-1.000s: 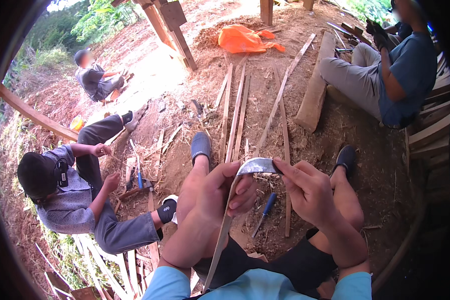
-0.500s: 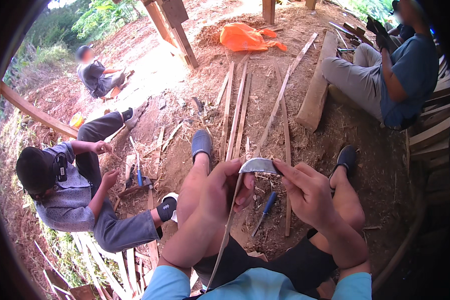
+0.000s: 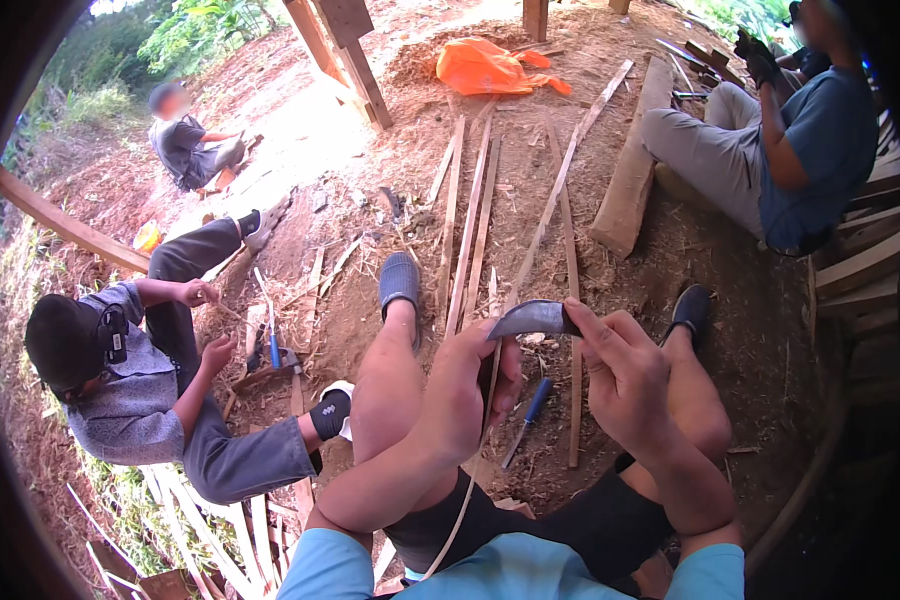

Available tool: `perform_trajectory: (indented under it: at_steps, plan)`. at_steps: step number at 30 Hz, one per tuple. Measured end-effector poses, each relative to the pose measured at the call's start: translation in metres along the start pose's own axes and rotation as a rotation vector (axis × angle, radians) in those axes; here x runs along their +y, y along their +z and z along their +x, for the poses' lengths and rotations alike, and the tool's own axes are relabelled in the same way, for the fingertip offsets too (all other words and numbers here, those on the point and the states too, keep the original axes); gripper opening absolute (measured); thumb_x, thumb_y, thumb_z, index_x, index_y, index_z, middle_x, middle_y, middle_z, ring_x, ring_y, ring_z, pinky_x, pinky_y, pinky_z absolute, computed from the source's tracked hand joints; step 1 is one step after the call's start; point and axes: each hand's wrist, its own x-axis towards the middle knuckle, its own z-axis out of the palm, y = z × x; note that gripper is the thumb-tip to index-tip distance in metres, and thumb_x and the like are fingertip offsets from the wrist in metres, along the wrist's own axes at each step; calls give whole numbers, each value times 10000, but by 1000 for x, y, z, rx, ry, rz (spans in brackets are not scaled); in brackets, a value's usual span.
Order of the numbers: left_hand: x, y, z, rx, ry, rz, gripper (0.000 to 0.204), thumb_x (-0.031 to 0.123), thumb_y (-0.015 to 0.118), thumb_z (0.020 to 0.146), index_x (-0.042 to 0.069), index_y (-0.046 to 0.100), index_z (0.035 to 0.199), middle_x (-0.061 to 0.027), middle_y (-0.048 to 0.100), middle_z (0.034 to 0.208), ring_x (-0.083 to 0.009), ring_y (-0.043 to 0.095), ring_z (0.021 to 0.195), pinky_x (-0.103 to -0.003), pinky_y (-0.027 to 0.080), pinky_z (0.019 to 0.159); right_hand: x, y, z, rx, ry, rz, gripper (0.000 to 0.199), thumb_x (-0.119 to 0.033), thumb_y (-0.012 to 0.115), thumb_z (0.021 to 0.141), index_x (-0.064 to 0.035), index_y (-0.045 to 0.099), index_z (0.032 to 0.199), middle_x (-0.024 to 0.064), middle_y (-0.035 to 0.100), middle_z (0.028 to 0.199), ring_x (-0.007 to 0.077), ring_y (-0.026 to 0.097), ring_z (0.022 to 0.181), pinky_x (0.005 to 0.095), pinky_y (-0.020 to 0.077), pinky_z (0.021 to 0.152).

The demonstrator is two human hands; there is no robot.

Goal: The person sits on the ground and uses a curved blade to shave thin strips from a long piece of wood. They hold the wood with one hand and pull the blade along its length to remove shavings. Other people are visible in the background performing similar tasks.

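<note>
In front of my knees, a curved metal blade [image 3: 532, 318] spans the gap between my hands. My left hand [image 3: 462, 390] is closed round a long thin wooden strip [image 3: 462, 515] at the blade's left end. Part of that grip is hidden by the fingers. The strip's lower part bends down over my lap. Beyond the blade, a flat length of strip [image 3: 560, 190] stretches away to the far right. My right hand [image 3: 620, 375] is closed, with thumb and fingers pinching the blade's dark right end.
A blue-handled tool [image 3: 536, 405] lies between my feet. Several wooden strips [image 3: 467, 235] and a thick beam [image 3: 635, 170] lie ahead. A co-worker [image 3: 135, 370] sits close on my left, near a hammer [image 3: 288, 362]; another person [image 3: 805, 140] sits at right. An orange bag [image 3: 485, 68] lies farther off.
The blade has tilted, its face now darker and its right end raised. My right hand has moved slightly right and up; my left hand has shifted a little right and down.
</note>
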Motion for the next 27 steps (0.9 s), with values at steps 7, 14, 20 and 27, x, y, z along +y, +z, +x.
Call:
perform_trajectory:
  at_steps: [7,14,20,27]
  plan:
    - [-21,2,-5,-232,-97,-26,453,394,318,943,63,487,684,-24,412,477,-104,384,386,-229,307,383,31,-5,17,256,118,73,365,-68,546,889,-65,547,1254,85,520,724,149,496,562,287,410,527]
    - [-12,-3,-1,-274,-106,-92,383,403,363,925,72,502,791,-28,408,491,-111,372,378,-233,291,365,20,-23,14,92,22,155,335,-50,560,876,-60,584,1211,69,547,725,123,496,566,248,402,510]
    - [3,-13,5,-262,50,-328,302,329,308,929,55,431,965,-37,383,489,-114,317,338,-224,275,334,-1,-20,6,-77,-53,164,364,-2,611,801,-90,632,1154,80,574,723,183,569,573,281,472,518]
    - [1,-4,6,-377,9,-462,270,308,352,940,48,418,966,-45,415,512,-110,342,339,-229,290,338,2,-20,8,-77,-77,166,396,0,619,783,-120,634,1160,59,562,701,177,571,556,288,472,508]
